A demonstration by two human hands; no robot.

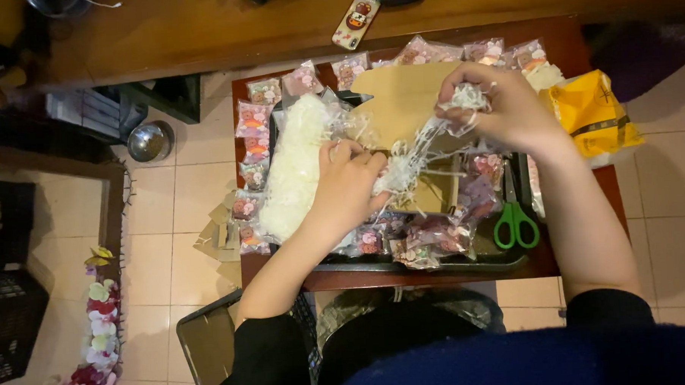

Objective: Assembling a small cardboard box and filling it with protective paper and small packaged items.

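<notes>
Down on the small dark red-brown wooden table sits a shallow black rectangular tray, crowded to its edges; a flat brown cardboard box lies across its far half; along the tray's left side rests a long clear bag stuffed with white shredded paper. The left hand is closed on a tuft of white shredded paper filling near the tray's middle; the right hand, raised above the cardboard, pinches the other end of the same tuft, the strands stretched between the two hands held apart. A crumpled yellow plastic bag lies on the table's right edge; green-handled scissors rest in the tray's right end; small clear packets with pink cartoon prints ring the tray's far and left sides.
</notes>
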